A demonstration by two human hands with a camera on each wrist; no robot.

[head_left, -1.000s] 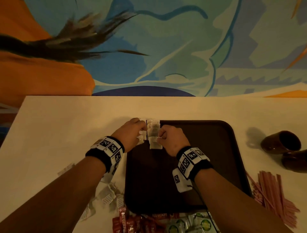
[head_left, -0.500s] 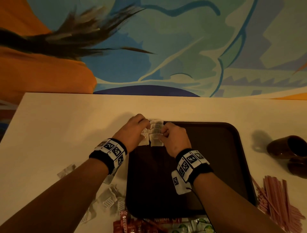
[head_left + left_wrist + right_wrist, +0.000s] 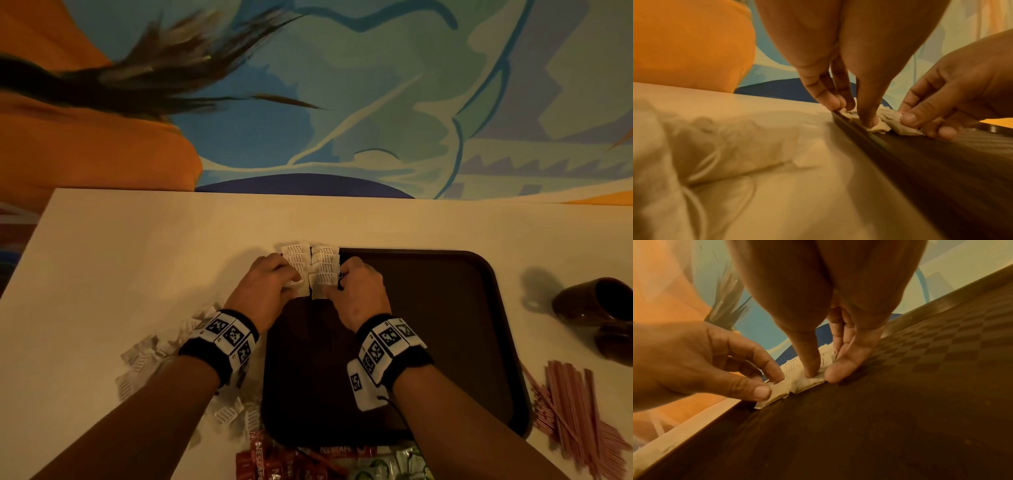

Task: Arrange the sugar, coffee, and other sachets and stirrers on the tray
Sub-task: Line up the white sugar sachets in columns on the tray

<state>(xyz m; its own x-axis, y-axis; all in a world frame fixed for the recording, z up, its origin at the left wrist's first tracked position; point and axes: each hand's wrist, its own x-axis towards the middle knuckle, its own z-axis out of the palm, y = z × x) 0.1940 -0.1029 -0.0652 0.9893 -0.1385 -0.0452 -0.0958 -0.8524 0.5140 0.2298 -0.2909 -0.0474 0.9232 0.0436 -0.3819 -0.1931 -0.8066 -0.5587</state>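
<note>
Sachets [image 3: 310, 267]: white ones sit in two short overlapping columns at the tray's [image 3: 445, 308] far-left corner, far ends lapping over the rim. We hold them there to square both columns against the corner before letting go, we'd guess.

Left hand [image 3: 265, 291] works the left column: thumb presses the nearest sachet flat, fingertips [image 3: 836, 102] sit at the rim side. Right hand [image 3: 358, 294] does the same on the right column, thumb on top and fingers [image 3: 846, 365] down on the tray floor beside it. Both hands curled, pinching and pressing paper, not spread.

Rest of the tray is bare. More white sachets [image 3: 150, 356] lie loose on the table [image 3: 137, 257] off the tray's left edge, red coffee sachets [image 3: 270, 459] and green ones [image 3: 387, 466] at its near edge, stirrers [image 3: 575, 407] off its right edge, near two dark mugs [image 3: 596, 301]. Task looks early; the loose paper columns could shift on release.
</note>
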